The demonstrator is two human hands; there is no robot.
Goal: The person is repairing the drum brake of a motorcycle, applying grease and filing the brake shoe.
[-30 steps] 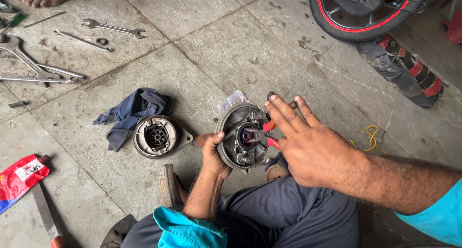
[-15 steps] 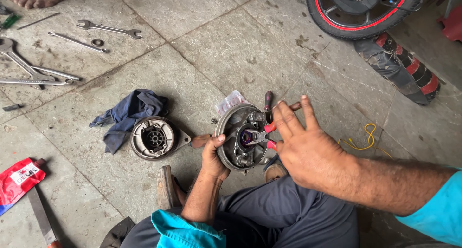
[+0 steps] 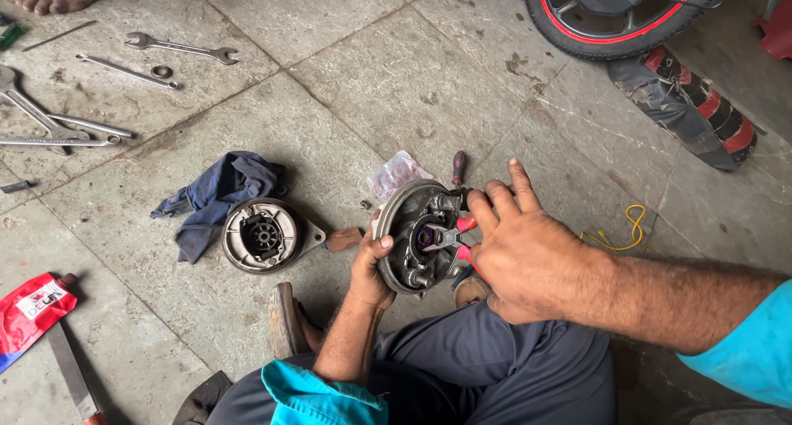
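Since half a second ago the right hand (image 3: 528, 256) has barely shifted, fingers spread, gripping red-handled pliers (image 3: 450, 237) whose nose points left into the hub. The left hand (image 3: 371, 268) clasps the brake drum plate (image 3: 417, 235) on edge, nearer its lower rim; beyond lies a second drum plate (image 3: 262, 235) beside a blue rag (image 3: 219, 195).

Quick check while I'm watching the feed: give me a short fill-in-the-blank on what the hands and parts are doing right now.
1. The left hand grips the rim of the round brake plate, holding it tilted up off the ____.
2. The right hand works pliers with ____ handles at the plate's centre.
3. A second brake plate lies flat beside a crumpled ____ rag.
4. Several spanners lie on the stone floor at the upper ____.

Missing words: floor; red; blue; left
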